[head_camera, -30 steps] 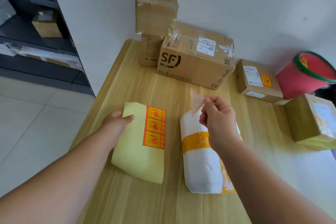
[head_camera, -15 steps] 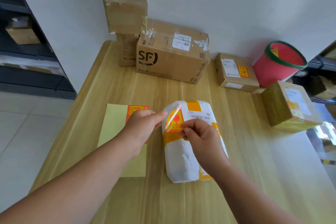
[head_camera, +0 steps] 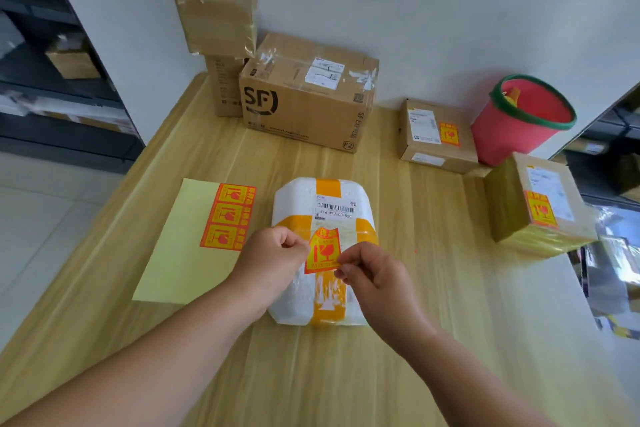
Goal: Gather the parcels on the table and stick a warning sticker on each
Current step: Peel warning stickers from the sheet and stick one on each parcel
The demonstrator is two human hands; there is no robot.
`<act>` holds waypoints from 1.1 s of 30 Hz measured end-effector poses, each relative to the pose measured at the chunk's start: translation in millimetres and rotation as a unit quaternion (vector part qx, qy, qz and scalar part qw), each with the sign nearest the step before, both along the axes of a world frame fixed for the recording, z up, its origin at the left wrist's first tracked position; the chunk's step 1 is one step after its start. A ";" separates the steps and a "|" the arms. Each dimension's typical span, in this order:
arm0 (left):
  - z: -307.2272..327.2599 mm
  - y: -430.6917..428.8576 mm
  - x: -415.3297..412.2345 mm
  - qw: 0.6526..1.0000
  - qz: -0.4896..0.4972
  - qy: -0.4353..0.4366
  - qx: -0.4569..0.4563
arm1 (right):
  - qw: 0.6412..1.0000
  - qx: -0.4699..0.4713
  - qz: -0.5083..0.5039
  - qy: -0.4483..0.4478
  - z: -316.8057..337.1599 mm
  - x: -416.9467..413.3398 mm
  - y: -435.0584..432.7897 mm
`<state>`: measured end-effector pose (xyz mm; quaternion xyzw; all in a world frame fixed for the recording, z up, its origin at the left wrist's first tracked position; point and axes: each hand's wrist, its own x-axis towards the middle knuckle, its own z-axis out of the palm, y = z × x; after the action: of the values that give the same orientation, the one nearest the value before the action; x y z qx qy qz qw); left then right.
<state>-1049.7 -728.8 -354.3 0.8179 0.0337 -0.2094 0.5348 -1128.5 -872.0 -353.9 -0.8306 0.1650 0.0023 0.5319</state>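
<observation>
At frame centre, the warning sticker (head_camera: pixel 322 251) is pinched by left hand (head_camera: pixel 277 258) and right hand (head_camera: pixel 372 270) fingers closed on its edges, above the white foam parcel (head_camera: pixel 304 198).

Two bare forearms reach in from the near edge of the tabletop, converging toward its middle. The left hand (head_camera: pixel 277 255) is curled, thumb and forefinger pinched at the sticker (head_camera: pixel 322 251). The right hand (head_camera: pixel 372 272) pinches its opposite lower corner, apparently between thumb and forefinger, other fingers tucked under.
</observation>
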 end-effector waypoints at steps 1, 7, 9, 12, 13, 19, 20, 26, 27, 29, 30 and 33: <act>-2.0 -3.9 -5.2 1.000 0.004 -0.002 0.008 | 1.000 0.003 0.007 0.000 -1.2 -4.0 -4.5; -9.3 -18.2 -28.4 0.999 0.035 -0.014 0.039 | 0.998 0.037 0.034 0.032 -7.6 -20.9 -22.4; -10.0 -23.2 -35.1 0.997 0.053 -0.025 0.045 | 0.996 0.074 0.017 0.039 -8.3 -21.8 -25.2; -12.5 -28.6 -43.1 0.996 0.073 -0.027 0.039 | 0.990 0.132 -0.021 0.050 -9.2 -17.1 -29.2; -13.3 -29.5 -44.7 0.996 0.077 -0.023 0.035 | 0.985 0.157 -0.034 0.061 -8.8 -14.9 -29.7; -15.6 -31.0 -48.3 0.995 0.094 -0.021 0.006 | 0.953 0.258 -0.085 0.137 -10.5 -3.5 -29.4; -16.1 -30.6 -48.1 0.995 0.093 -0.026 0.008 | 0.946 0.275 -0.098 0.140 -10.9 -1.7 -29.3; -18.4 -26.6 -48.3 0.995 0.079 -0.045 0.029 | 0.956 0.236 -0.095 0.143 -13.8 0.2 -27.0; -18.4 -25.6 -47.9 0.996 0.078 -0.041 0.029 | 0.962 0.214 -0.092 0.145 -14.5 0.0 -25.7; -18.4 -24.1 -46.9 0.996 0.079 -0.025 0.031 | 0.969 0.181 -0.089 0.144 -17.0 -0.4 -22.9; -18.6 -24.0 -46.0 0.996 0.080 -0.014 0.034 | 0.971 0.170 -0.087 0.143 -18.0 -0.5 -21.2; -19.8 -24.3 -43.1 0.995 0.088 0.033 0.035 | 0.978 0.135 -0.082 0.138 -20.5 -1.5 -16.1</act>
<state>-1092.9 -753.1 -374.1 0.8227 0.1310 -0.1873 0.5206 -1130.0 -888.1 -374.4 -0.7267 0.3030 0.0956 0.6091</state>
